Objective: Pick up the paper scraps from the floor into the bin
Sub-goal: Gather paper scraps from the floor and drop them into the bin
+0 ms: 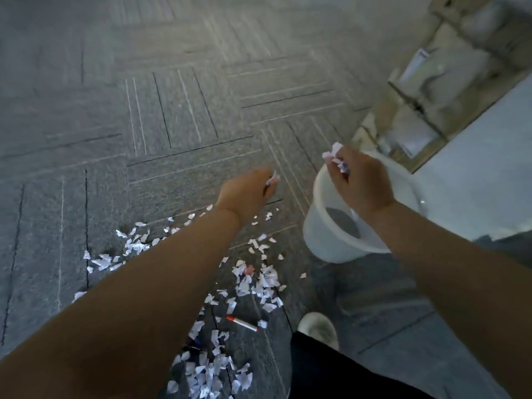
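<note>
My right hand (359,180) clutches a wad of paper scraps (335,152) above the white bin (322,240). My left hand (247,194), just beside the bin, pinches a few more. Below both hands, loose scraps (259,280) litter the carpeted floor (172,125) around 1 pen (243,323).

On floor (172,116), paper scraps (267,279) left of bin (322,240)
</note>
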A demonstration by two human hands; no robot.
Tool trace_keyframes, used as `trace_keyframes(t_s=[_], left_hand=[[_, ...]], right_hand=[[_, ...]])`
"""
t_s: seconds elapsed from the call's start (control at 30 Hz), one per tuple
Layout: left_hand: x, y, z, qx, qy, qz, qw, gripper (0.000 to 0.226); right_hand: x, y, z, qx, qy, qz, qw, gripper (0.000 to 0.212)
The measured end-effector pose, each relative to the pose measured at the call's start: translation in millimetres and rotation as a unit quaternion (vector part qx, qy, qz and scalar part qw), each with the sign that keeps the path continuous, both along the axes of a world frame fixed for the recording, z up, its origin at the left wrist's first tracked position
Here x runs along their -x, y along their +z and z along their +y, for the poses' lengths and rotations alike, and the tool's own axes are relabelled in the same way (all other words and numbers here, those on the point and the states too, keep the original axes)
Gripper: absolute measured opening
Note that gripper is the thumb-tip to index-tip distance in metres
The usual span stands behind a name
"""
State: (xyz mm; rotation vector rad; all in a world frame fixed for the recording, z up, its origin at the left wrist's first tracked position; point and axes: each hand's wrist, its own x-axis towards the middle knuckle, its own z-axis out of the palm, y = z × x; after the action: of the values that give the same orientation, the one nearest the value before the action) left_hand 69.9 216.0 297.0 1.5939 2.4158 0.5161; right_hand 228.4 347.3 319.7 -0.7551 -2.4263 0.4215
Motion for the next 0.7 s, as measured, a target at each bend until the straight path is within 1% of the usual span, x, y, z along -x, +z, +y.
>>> trace_keyframes(t_s=[0.03,0.07,0.1,0.13,0.17,0.2,0.23,0.27,0.33,0.4,0.47,0.53,0.57,0.63,0.67,0.7], left_hand=[[-13,6,12,-0.012,-0.008,0.003,1.0,0.027],[-25,10,21,-0.026,-0.016,-0.001,1.0,0.027],[-37,12,30,-0.038,-0.025,-0.011,0.999,0.026],[-47,14,37,-0.043,-0.034,-0.021,0.998,0.026],[-56,13,43,-0.042,-0.044,-0.025,0.998,0.026],[-65,11,49,-0.035,-0.053,-0.025,0.998,0.028],[-72,7,54,-0.031,-0.061,-0.022,0.997,0.03],[-78,4,60,-0.03,-0.067,-0.02,0.997,0.032],[-87,-1,73,-0.027,-0.072,0.0,0.997,0.032],[-95,-7,90,-0.016,-0.086,0.025,0.996,0.031],[-106,-10,111,-0.018,-0.103,0.034,0.994,0.031],[-116,-15,129,-0.026,-0.127,0.008,0.992,0.034],[-120,-19,137,-0.008,-0.145,-0.01,0.989,0.041],[-121,-33,142,0.081,-0.186,-0.012,0.979,0.063],[-120,-41,139,0.118,-0.196,-0.004,0.973,0.069],[-118,-48,134,0.141,-0.202,0.006,0.969,0.07]], right_hand=[[-13,6,13,-0.005,-0.037,0.001,0.999,0.028],[-25,7,25,0.0,-0.075,-0.019,0.997,0.029],[-37,5,36,0.018,-0.111,-0.066,0.991,0.031],[-48,0,43,0.049,-0.143,-0.144,0.978,0.034],[-58,-5,47,0.088,-0.166,-0.236,0.954,0.041],[-67,-10,48,0.126,-0.175,-0.304,0.928,0.05],[-74,-14,48,0.15,-0.174,-0.327,0.917,0.056],[-78,-18,47,0.156,-0.17,-0.312,0.922,0.056],[-81,-19,44,0.141,-0.172,-0.231,0.947,0.049],[-85,-19,43,0.115,-0.192,-0.161,0.961,0.041],[-93,-18,43,0.087,-0.206,-0.126,0.966,0.038],[-101,-15,45,0.07,-0.213,-0.106,0.969,0.036],[-104,-14,45,0.067,-0.216,-0.098,0.969,0.035],[-106,-12,45,0.073,-0.217,-0.087,0.969,0.035],[-106,-12,43,0.078,-0.214,-0.086,0.97,0.035],[-106,-12,40,0.08,-0.208,-0.087,0.971,0.036]])
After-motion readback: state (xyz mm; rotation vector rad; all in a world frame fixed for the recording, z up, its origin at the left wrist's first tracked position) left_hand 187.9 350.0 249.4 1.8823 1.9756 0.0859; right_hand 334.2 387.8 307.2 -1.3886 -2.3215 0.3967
